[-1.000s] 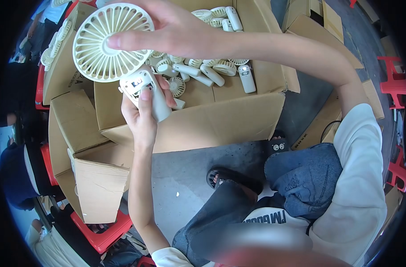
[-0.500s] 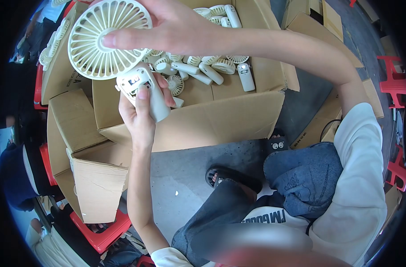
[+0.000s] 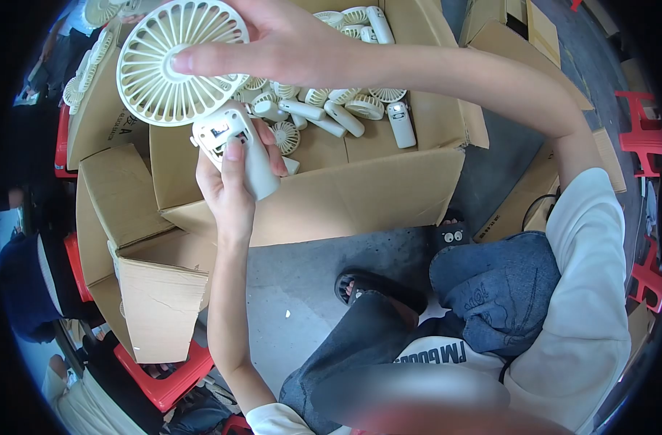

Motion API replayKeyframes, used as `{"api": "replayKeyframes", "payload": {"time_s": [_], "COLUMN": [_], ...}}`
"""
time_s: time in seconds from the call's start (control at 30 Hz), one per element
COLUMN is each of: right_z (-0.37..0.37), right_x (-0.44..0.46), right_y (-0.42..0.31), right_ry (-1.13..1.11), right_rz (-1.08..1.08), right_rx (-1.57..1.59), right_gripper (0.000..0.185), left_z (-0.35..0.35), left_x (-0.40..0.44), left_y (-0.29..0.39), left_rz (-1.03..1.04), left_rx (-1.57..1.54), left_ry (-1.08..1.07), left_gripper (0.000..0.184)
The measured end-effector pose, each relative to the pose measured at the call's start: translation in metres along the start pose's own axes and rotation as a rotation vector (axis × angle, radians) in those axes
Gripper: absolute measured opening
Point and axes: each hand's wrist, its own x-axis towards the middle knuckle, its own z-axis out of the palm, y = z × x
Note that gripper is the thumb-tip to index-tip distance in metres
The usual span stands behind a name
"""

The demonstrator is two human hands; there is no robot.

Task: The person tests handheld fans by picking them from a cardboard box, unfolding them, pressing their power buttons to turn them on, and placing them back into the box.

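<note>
A white handheld fan (image 3: 253, 163) is held over the near side of a large cardboard box. My left hand (image 3: 229, 185) is closed around its handle, thumb lying beside an opening in the handle's face that shows parts inside. My right hand (image 3: 273, 47) grips the round slatted fan head (image 3: 153, 87), thumb pressed on its hub and the other fingers hidden behind it. Beneath and behind my hands, several more white fans (image 3: 363, 107) lie loose in the cardboard box (image 3: 324, 199).
More fans (image 3: 92, 69) line another carton's edge at upper left. Open box flaps (image 3: 160, 304) jut out at left. Red stools (image 3: 171, 377) stand at lower left and far right (image 3: 644, 134). Other people (image 3: 30, 283) sit along the left side.
Both hands and the fan have shifted slightly to the right, the head a little upward. Another fan has come into view at the top left edge.
</note>
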Motion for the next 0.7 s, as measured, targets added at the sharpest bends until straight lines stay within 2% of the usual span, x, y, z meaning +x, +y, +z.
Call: {"api": "replayKeyframes", "payload": {"time_s": [0.1, 0.2, 0.33, 0.5, 0.6, 0.7], "right_z": [-0.002, -0.007, -0.011, -0.010, -0.009, -0.011], "right_x": [0.000, 0.002, 0.002, 0.003, 0.003, 0.000], "right_y": [-0.001, -0.012, -0.013, -0.009, -0.006, -0.010], "right_ry": [-0.007, -0.182, -0.154, -0.160, -0.163, -0.165], "right_rz": [-0.018, 0.048, 0.066, 0.038, 0.017, -0.009], "right_rx": [-0.042, 0.286, 0.162, 0.195, 0.220, 0.127], "right_gripper": [0.069, 0.057, 0.059, 0.060, 0.061, 0.060], "left_z": [-0.001, -0.001, -0.001, 0.000, 0.001, 0.001], "left_x": [0.000, -0.001, -0.002, -0.001, 0.000, -0.001], "left_y": [0.000, 0.002, 0.001, 0.001, 0.001, 0.001], "left_rz": [0.003, -0.022, -0.034, -0.041, -0.024, -0.024], "left_rx": [-0.003, 0.062, 0.077, 0.051, 0.001, 0.015], "left_ry": [-0.006, -0.005, -0.006, -0.005, -0.008, -0.008], "left_gripper": [0.034, 0.043, 0.043, 0.042, 0.033, 0.033]}}
